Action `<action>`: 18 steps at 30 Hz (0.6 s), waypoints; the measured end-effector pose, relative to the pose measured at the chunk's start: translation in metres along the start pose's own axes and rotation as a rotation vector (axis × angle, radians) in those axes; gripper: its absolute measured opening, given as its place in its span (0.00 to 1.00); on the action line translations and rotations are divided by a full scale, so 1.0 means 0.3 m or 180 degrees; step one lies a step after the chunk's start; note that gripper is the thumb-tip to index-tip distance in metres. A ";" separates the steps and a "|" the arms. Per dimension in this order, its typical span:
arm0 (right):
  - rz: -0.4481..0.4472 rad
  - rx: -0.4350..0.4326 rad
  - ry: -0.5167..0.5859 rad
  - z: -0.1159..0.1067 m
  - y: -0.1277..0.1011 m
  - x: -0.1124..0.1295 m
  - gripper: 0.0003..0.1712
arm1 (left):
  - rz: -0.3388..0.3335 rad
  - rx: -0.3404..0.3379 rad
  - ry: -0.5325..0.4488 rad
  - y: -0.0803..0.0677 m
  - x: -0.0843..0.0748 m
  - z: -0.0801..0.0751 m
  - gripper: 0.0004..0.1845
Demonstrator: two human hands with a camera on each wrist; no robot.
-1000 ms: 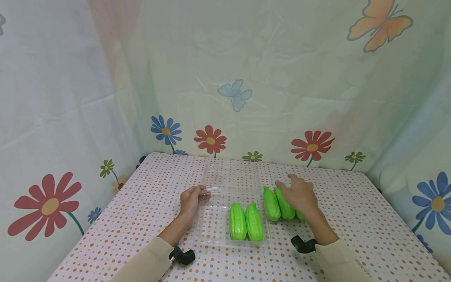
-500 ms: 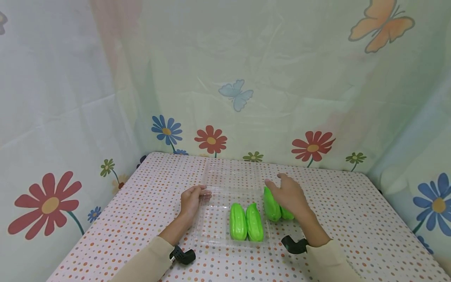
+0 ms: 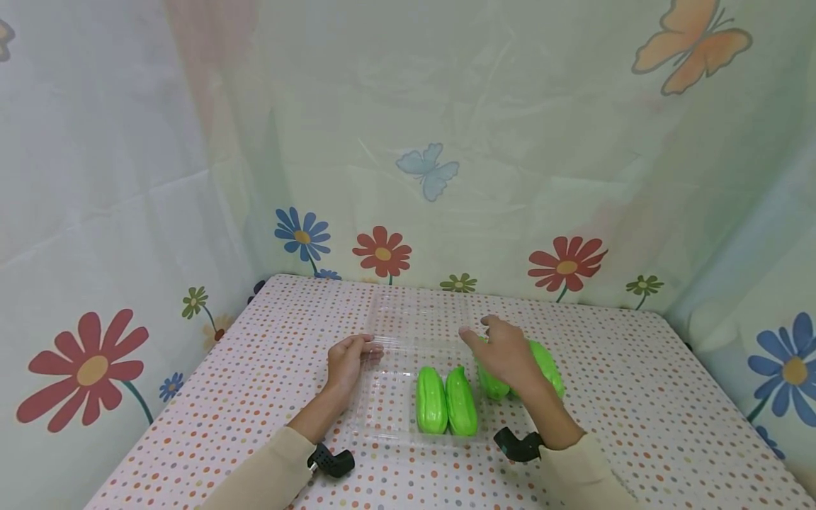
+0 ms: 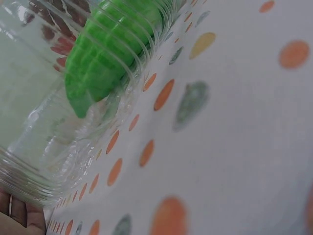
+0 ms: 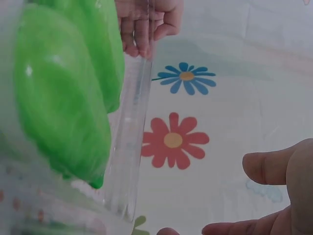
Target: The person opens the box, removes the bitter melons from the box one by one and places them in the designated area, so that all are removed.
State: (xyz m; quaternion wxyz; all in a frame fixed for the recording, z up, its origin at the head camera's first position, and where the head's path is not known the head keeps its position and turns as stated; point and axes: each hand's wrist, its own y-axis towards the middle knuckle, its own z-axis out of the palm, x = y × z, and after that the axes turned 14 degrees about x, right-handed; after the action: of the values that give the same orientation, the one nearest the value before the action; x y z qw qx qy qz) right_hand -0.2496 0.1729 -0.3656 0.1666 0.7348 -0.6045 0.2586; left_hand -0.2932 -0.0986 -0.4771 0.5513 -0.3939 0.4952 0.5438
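Note:
A clear plastic clamshell box [image 3: 387,419] lies on the table, its lid [image 3: 417,315] folded back. Two bright green, bumpy oblong vegetables, like bitter melons [image 3: 431,401], lie side by side in the right part of its base. My left hand [image 3: 346,366] holds the box's left edge near the hinge; its fingers show through the plastic in the right wrist view. Over more green melons [image 3: 547,367] outside the box, right of it, hovers my right hand [image 3: 508,354], partly hiding them. Its thumb [image 5: 269,167] and fingers are spread apart, with nothing between them.
A dotted cloth [image 3: 255,397] covers the table. Printed curtains with flowers and butterflies [image 3: 427,170] stand behind and at both sides. Each wrist bears a black camera [image 3: 519,445].
My right hand has moved left across the loose melons toward the box, uncovering the rightmost one. The left hand and the box have stayed in place.

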 end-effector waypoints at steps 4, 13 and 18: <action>0.0022 0.0085 0.0058 0.012 -0.004 0.026 0.41 | -0.0038 0.0026 -0.0030 -0.008 -0.020 0.005 0.18; -0.0025 0.0230 0.0118 0.061 -0.002 0.089 0.37 | -0.0048 0.0005 -0.0059 -0.002 -0.002 0.001 0.18; -0.0052 0.0234 0.0110 0.085 0.004 0.117 0.37 | -0.0044 0.0020 -0.0070 0.001 -0.005 0.000 0.18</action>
State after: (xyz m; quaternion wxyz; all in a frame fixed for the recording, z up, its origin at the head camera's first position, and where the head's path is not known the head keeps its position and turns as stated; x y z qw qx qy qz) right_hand -0.2414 0.1303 -0.3659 0.1520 0.7407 -0.5856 0.2920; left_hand -0.2934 -0.0988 -0.4756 0.5617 -0.3895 0.4880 0.5427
